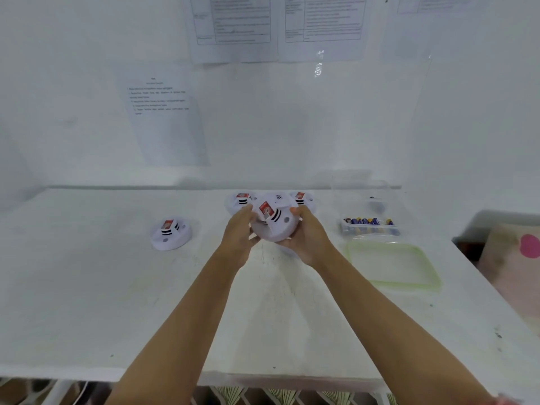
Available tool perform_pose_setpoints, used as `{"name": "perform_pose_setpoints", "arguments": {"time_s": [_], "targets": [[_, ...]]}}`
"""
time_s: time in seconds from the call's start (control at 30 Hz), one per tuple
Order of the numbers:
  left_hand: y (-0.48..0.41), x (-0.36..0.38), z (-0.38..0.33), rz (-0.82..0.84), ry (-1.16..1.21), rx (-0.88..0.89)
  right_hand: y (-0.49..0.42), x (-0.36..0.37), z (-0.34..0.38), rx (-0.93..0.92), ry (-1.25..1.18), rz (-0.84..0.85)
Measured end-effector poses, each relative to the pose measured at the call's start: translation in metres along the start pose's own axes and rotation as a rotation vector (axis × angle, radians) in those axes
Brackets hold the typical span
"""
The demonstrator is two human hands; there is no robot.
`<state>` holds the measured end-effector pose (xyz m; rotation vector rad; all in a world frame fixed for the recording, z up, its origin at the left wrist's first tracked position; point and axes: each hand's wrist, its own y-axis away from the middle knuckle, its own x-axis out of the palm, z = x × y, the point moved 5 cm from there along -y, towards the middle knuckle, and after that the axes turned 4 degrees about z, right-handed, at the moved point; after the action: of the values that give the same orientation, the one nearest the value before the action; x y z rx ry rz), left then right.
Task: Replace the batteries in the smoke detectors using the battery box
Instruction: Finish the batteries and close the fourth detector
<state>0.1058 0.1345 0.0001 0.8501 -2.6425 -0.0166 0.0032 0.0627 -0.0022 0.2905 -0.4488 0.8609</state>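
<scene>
Fingers of left hand (238, 229) and right hand (306, 238) clamped on white smoke detector (274, 222) above table (117, 287), battery box (369, 225) at right.

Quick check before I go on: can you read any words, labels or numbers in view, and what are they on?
No text here is legible.
Paper sheets on the wall: printed tables and lines, too blurred to read.
Red label on the held smoke detector: too small and blurred; same on the other three.
Batteries in the clear box: blue and gold wrappers, print too small.
</scene>
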Motion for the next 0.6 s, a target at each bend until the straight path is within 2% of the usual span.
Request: {"name": "perform_pose_setpoints", "arguments": {"time_s": [0.17,0.3,0.4,0.6], "targets": [[0.008,-0.007,0.01,0.035,0.089,-0.004,-0.004,0.007,-0.01,0.01,-0.165,0.05],[0.004,-0.024,0.009,0.011,0.027,0.057,-0.012,0.017,-0.016,0.051,-0.045,-0.009],[-0.001,-0.039,0.0,-0.013,0.022,0.101,-0.02,0.021,-0.018,0.002,0.091,-0.042],[-0.015,-0.068,-0.016,0.058,-0.015,0.187,-0.036,0.046,-0.034,0.001,0.016,-0.036]]}}
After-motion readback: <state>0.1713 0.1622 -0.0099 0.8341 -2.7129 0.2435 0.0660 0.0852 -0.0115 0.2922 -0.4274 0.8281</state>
